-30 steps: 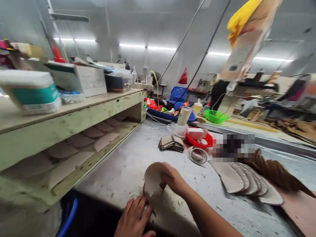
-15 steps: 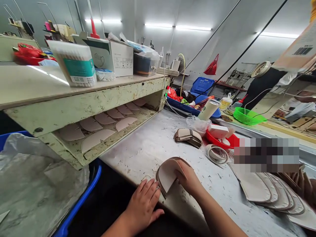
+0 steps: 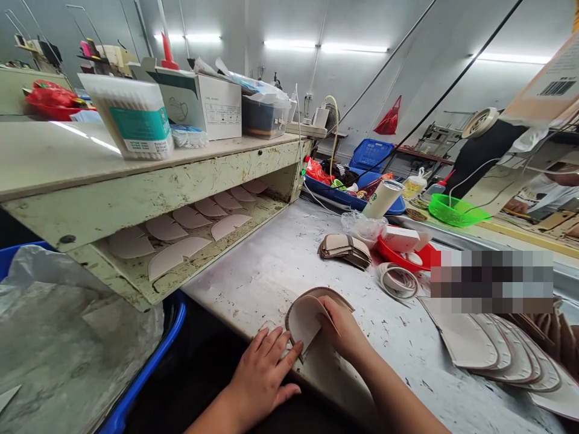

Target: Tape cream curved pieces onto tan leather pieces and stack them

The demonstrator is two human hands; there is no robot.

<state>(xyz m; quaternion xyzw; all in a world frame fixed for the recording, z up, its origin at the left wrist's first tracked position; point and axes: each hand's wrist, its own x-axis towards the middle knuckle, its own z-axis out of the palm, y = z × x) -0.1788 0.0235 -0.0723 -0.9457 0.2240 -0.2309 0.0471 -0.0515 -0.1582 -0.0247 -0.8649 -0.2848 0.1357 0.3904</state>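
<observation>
Fingers of my right hand (image 3: 344,331) are closed round the edge of a pale beige half-round piece (image 3: 304,320), perhaps leather or board, which bends up under the grip. Below it, a brown-edged piece or small stack (image 3: 342,295) lies on the worktable by the front edge. My left hand (image 3: 265,371) rests palm down at that edge with its fingers spread. Its index fingertip touches the lower corner of the pale piece. The right fingertips are partly hidden behind the bent piece.
At left, a low shelf (image 3: 253,158) holds several half-round pieces (image 3: 181,256). A blue-rimmed bin (image 3: 174,337) stands below. On the worktable are a small stack (image 3: 346,248), tape rolls (image 3: 398,280), a red basket (image 3: 409,260) and fanned panels (image 3: 470,340).
The pale piece is bent further back and up by my right hand. My left index finger has moved onto its lower corner; the rest of the left hand stays put.
</observation>
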